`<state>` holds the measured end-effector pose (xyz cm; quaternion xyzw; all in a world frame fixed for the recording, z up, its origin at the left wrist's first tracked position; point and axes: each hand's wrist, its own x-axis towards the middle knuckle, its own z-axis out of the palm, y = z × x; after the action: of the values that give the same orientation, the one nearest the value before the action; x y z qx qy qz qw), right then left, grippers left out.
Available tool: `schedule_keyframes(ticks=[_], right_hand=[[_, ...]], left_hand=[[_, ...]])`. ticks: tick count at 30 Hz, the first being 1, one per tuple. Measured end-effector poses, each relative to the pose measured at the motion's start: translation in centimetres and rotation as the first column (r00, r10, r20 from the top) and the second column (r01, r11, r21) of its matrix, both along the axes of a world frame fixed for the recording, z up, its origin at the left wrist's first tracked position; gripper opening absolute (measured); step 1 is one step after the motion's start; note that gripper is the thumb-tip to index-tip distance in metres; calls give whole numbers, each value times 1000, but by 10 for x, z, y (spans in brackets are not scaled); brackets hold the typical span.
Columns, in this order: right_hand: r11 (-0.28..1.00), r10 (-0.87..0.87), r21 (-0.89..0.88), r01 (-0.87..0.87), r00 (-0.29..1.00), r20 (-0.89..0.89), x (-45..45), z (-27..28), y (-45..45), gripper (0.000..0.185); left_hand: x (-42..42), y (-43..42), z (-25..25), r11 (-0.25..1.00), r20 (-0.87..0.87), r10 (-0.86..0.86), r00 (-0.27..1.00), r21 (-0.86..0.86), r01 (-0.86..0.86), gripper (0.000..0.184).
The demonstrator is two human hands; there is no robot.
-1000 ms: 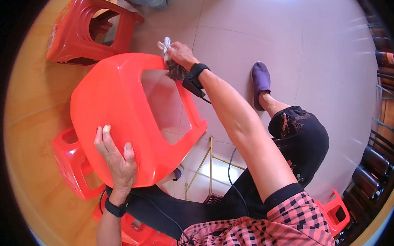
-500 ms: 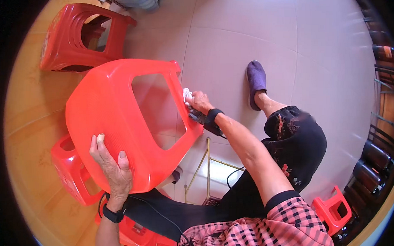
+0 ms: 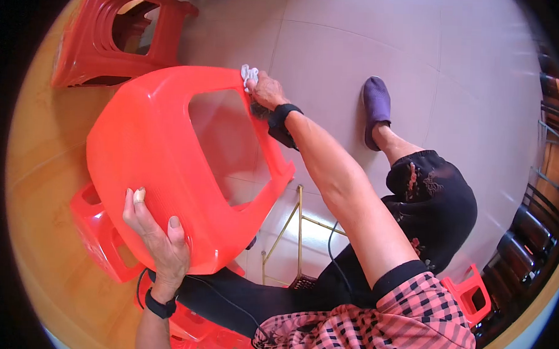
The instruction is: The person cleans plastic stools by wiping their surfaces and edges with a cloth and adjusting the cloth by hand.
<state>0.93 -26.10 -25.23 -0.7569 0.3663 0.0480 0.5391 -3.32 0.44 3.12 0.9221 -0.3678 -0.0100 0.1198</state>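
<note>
A red plastic stool lies tilted on its side across my lap, its opening facing right. My left hand rests on the seat near its lower edge, fingers spread and flat. At the top end of the stool's leg, my right hand grips a cloth, white with a darker part under the hand, and presses it against the leg's edge. Dark bands are on both wrists.
Stacked red stools lie at the upper left, and another red stool is at the left. A gold metal frame stands on the tiled floor. At the right are a small red stool and dark bottles.
My right hand with the cloth slid down the stool's side edge, then moved back up to its upper end. The stool shifted slightly left. My left hand keeps its place on the seat.
</note>
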Motion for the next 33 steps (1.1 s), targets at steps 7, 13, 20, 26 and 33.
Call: schedule_keyframes(ticks=[7, 13, 20, 26, 33], right_hand=[[992, 83, 111, -67, 986, -145, -100, -6, 44, 49], [990, -95, 74, 122, 951, -294, -172, -22, 101, 45], [988, -156, -5, 157, 975, -155, -188, 17, 127, 39], [993, -116, 19, 117, 992, -49, -181, 53, 129, 41], [997, -74, 26, 71, 986, 148, -169, 136, 130, 37]], left_hand=[[-2, -5, 2, 998, -24, 50, 998, -23, -51, 60], [0, -3, -4, 998, 40, 47, 998, -53, -45, 55], [6, -2, -14, 991, 115, 38, 993, -135, -22, 56], [13, 0, -25, 984, 152, 34, 988, -181, -6, 57], [17, 2, -31, 986, 197, 46, 979, -169, -12, 59]])
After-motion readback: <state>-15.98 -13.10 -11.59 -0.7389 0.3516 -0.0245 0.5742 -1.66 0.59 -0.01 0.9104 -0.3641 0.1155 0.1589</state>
